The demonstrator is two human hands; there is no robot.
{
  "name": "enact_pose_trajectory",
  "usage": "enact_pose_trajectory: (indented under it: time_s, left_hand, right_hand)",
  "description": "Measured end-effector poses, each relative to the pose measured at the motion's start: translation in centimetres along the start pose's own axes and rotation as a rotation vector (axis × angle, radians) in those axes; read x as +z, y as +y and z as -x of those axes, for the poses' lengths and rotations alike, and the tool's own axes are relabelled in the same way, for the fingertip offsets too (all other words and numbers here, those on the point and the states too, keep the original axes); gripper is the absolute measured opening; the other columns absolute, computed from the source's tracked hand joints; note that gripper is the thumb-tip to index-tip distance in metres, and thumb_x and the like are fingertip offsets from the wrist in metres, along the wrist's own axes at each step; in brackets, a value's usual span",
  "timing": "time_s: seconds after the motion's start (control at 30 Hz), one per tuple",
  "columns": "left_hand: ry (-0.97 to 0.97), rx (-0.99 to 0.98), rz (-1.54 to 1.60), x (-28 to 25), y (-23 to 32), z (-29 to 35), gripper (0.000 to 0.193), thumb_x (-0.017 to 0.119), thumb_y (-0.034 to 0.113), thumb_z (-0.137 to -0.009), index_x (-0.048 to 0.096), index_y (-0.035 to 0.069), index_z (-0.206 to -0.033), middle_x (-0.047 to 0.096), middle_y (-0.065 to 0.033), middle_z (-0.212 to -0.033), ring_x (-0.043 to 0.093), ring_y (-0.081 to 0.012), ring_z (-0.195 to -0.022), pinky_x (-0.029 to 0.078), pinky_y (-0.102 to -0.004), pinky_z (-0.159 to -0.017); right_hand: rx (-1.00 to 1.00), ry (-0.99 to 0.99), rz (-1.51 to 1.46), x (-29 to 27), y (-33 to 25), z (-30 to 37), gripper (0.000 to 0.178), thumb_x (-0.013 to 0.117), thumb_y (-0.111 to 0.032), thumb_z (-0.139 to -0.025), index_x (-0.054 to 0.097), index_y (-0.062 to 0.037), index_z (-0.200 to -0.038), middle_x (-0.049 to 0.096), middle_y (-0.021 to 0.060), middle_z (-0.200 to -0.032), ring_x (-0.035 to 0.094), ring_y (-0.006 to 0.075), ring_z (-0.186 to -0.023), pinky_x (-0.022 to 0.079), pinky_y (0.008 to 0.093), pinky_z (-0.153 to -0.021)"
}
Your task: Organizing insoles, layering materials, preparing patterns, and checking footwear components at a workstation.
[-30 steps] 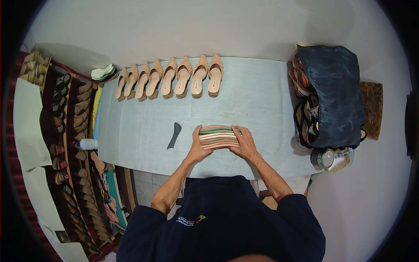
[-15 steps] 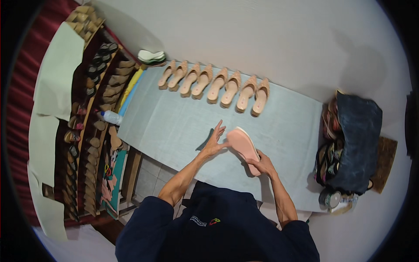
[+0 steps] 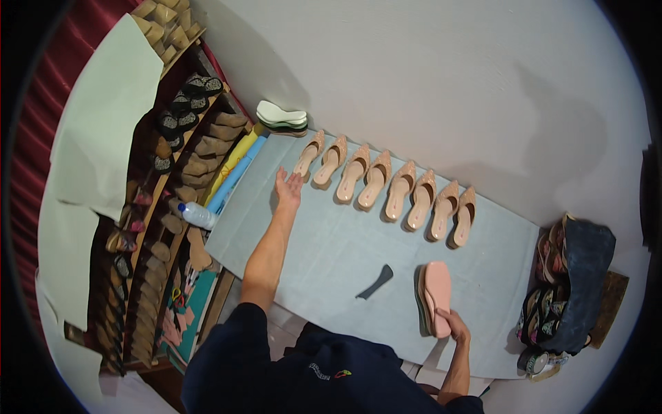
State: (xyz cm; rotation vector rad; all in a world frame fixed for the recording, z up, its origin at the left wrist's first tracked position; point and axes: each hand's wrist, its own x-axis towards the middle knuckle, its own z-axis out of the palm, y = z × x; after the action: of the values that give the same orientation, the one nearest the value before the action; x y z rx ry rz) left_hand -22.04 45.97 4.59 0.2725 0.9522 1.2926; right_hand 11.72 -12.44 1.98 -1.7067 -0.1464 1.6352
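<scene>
My right hand (image 3: 455, 326) grips the heel end of a pink shoe sole (image 3: 437, 283), with darker soles showing beneath it along its left side. It is held over the near right part of the table. My left hand (image 3: 288, 190) is stretched toward the far left, fingers apart and holding nothing. Its fingertips are close to the leftmost mule (image 3: 308, 153) in a row of beige, pointed mules; whether they touch it I cannot tell. Between my hands and nearer to me lies a narrow dark grey piece (image 3: 378, 281), wider at one end.
A stack of soles (image 3: 281, 117) sits at the table's far left corner. Shelves of shoes and shoe lasts (image 3: 155, 255) stand along the left, with a water bottle (image 3: 197, 215) beside the table edge. At the right, a dark cloth (image 3: 586, 283) covers a shoe rack.
My left hand has left the sole's side and reached out to the far left. My right hand has brought the sole nearer and more upright. The dark grey piece now shows fully. The view has shifted.
</scene>
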Motion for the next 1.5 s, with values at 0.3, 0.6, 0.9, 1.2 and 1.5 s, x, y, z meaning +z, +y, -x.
enact_pose_trajectory:
  time_s: [0.3,0.6,0.9,1.2,1.5]
  left_hand:
    - [-0.031,-0.128,-0.123,4.9,3.1,-16.8,0.116,0.081,0.052,-0.078,0.012,0.004,-0.158,0.028,-0.0288,-0.151,0.037,-0.0426,-0.140,0.033,-0.0494,-0.117]
    - [0.062,-0.299,-0.187,11.1,-0.1,-23.0,0.130,0.083,0.068,-0.062,0.010,0.027,-0.161,0.014,-0.0169,-0.163,0.020,-0.0433,-0.147,0.020,-0.0629,-0.117]
    - [0.162,-0.180,-0.094,9.0,1.1,-28.1,0.087,0.085,0.051,-0.063,0.046,0.022,-0.136,0.050,0.0002,-0.135,0.047,-0.0189,-0.120,0.039,-0.0467,-0.094]
    - [-0.227,-0.165,-0.016,0.6,7.5,-21.7,0.037,0.070,0.042,-0.081,0.061,0.019,-0.108,0.067,-0.0011,-0.098,0.064,-0.0188,-0.091,0.050,-0.0440,-0.077]
    - [-0.428,-0.293,-0.357,0.0,5.1,7.5,0.062,0.064,0.033,-0.083,0.049,0.002,-0.135,0.063,-0.0118,-0.119,0.064,-0.0254,-0.107,0.055,-0.0398,-0.089]
  right_hand:
    - [-0.201,0.174,-0.322,15.8,-2.2,-2.0,0.075,0.079,-0.033,-0.080,0.050,0.0044,-0.138,0.065,0.0136,-0.121,0.065,0.0230,-0.105,0.051,0.0361,-0.094]
    - [-0.202,-0.020,0.023,31.5,-14.1,-10.7,0.077,0.076,-0.042,-0.087,0.048,0.0023,-0.143,0.063,0.0114,-0.125,0.061,0.0187,-0.109,0.048,0.0319,-0.096]
    - [-0.277,-0.129,0.057,37.0,-20.3,-13.2,0.088,0.073,-0.042,-0.084,0.038,0.0011,-0.152,0.053,0.0184,-0.144,0.052,0.0268,-0.130,0.038,0.0369,-0.110]
    - [-0.409,-0.107,-0.001,35.5,-18.2,-11.2,0.087,0.072,-0.046,-0.086,0.037,-0.0031,-0.153,0.050,0.0169,-0.146,0.046,0.0260,-0.135,0.035,0.0377,-0.114]
    - [-0.546,0.193,-0.313,28.2,-10.3,-4.5,0.087,0.072,-0.049,-0.089,0.036,-0.0016,-0.152,0.048,0.0173,-0.146,0.044,0.0254,-0.137,0.033,0.0371,-0.115]
